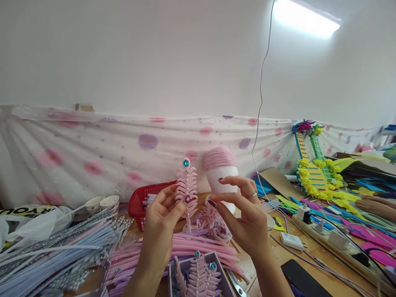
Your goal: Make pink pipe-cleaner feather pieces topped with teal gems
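A pink feather-shaped piece (186, 181) with a row of small pearls and a blue gem at its top stands upright in my left hand (168, 210), pinched between thumb and fingers. My right hand (244, 206) is raised to the right of it, thumb and index finger apart, with nothing visible between them. Below both hands, a grey box (227, 275) holds similar pink pieces (198, 274) with blue gems. Behind my right hand stands a white foam head form (218, 177) with its top wrapped in pink cord.
Pink stems (201, 247), silver-blue stems (68, 251), a red basket (136, 206) and bowls (109, 202) surround the hands. Scissors (236, 284), a phone (303, 278) and a power strip (346, 251) lie right. Another person's hand (375, 206) is at far right.
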The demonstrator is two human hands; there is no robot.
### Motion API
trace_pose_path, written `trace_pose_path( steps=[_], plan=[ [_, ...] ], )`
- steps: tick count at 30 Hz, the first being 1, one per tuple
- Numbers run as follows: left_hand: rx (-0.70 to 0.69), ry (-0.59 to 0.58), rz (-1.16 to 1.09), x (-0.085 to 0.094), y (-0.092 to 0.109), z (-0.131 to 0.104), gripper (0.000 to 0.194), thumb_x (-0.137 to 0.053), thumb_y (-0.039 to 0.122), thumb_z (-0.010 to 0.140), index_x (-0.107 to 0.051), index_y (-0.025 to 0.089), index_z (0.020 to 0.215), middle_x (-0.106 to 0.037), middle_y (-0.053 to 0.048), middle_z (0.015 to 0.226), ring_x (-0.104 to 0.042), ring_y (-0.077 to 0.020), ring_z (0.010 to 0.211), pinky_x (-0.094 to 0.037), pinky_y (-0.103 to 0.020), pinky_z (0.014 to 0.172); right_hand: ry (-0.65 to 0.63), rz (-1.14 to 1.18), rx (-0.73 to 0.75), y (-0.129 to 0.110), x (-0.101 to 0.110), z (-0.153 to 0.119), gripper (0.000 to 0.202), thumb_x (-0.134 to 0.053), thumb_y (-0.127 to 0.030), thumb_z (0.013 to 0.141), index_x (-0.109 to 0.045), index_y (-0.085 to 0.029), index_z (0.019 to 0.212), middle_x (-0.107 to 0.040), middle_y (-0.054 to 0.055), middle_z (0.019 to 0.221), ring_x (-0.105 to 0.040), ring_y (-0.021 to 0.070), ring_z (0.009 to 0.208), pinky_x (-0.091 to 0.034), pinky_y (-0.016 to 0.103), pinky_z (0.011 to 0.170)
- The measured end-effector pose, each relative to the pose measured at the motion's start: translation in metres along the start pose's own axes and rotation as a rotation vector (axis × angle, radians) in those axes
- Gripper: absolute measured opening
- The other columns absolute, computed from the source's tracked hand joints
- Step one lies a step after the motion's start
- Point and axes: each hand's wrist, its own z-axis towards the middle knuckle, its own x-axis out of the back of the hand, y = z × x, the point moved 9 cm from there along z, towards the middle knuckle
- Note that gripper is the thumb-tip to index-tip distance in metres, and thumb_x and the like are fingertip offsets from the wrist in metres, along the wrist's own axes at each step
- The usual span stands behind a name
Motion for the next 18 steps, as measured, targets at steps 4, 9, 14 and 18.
trace_pose_path(
  steps=[4,9,14,18],
  plan=[
    [0.013,-0.027,0.031,-0.002,0.000,-0.001,0.048,-0.086,0.020,0.055,-0.066,0.014,0.098,-0.074,-0.003,0.079,-0.069,-0.0144,0.072,-0.054,-0.022,0.067,-0.128,0.047,-0.016,-0.002,-0.011,0.000,0.021,-0.061,-0.010,0.088,-0.070,-0.029,0.093,-0.055,0.004,0.120,-0.049,0.0227,0.113,-0.045,0.041,0.093],
    [0.064,-0.099,0.091,-0.005,-0.004,-0.003,0.048,-0.084,0.021,0.058,-0.066,0.014,0.102,-0.075,-0.005,0.082,-0.068,-0.0135,0.071,-0.051,-0.021,0.066,-0.297,0.056,-0.025,-0.003,-0.028,-0.002,0.023,-0.058,-0.010,0.090,-0.070,-0.029,0.094,-0.057,0.005,0.122,-0.047,0.0238,0.116,-0.049,0.041,0.093],
    [0.071,-0.104,0.101,-0.006,-0.002,-0.002,0.046,-0.084,0.022,0.059,-0.066,0.014,0.101,-0.074,-0.004,0.083,-0.068,-0.0134,0.069,-0.050,-0.019,0.061,-0.290,0.005,0.003,-0.004,-0.027,-0.002,0.022,-0.059,-0.009,0.089,-0.069,-0.028,0.096,-0.057,0.006,0.124,-0.046,0.0246,0.117,-0.050,0.043,0.093],
    [0.075,-0.124,0.111,-0.006,-0.004,-0.001,0.049,-0.084,0.023,0.060,-0.065,0.015,0.104,-0.072,-0.002,0.079,-0.066,-0.0123,0.065,-0.050,-0.019,0.059,-0.276,-0.028,0.022,-0.008,-0.026,-0.002,0.015,-0.062,-0.012,0.089,-0.068,-0.026,0.089,-0.060,0.006,0.121,-0.047,0.0248,0.115,-0.050,0.043,0.092]
  ],
)
